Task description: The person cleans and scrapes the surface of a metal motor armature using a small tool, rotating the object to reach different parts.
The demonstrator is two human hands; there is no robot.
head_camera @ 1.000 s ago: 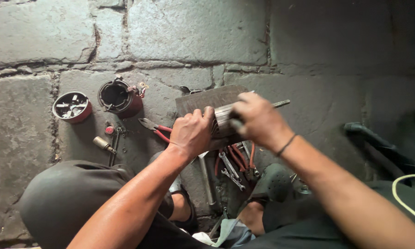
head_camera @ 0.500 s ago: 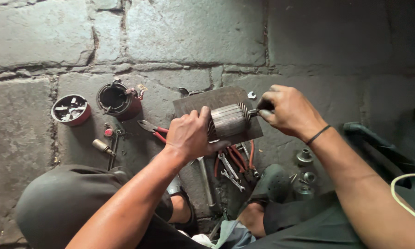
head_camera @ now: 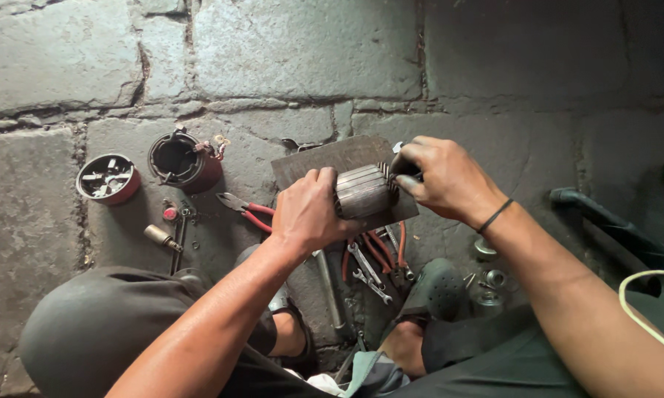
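Grey stone paving point(head_camera: 287, 51) fills the frame. Far left, a red round cap point(head_camera: 108, 177) holds loose small parts; just right of it stands a dark motor housing point(head_camera: 184, 160), open end up. Lower left lie a brass fitting point(head_camera: 157, 236) and small fasteners. Red-handled pliers point(head_camera: 247, 210) lie left of centre. At centre, the left hand point(head_camera: 308, 214) is clamped round a grey laminated armature point(head_camera: 361, 191), held over a flat dark board point(head_camera: 332, 158). The right hand point(head_camera: 442, 180) grips its right end, fingers closed on the shaft, which is hidden. Spanners point(head_camera: 365, 265) lie below centre.

Risks: armature could slip from greasy fingers and drop onto stone, denting windings; twisting hard could pinch fingers; a knock could scatter the small parts into the paving joints.
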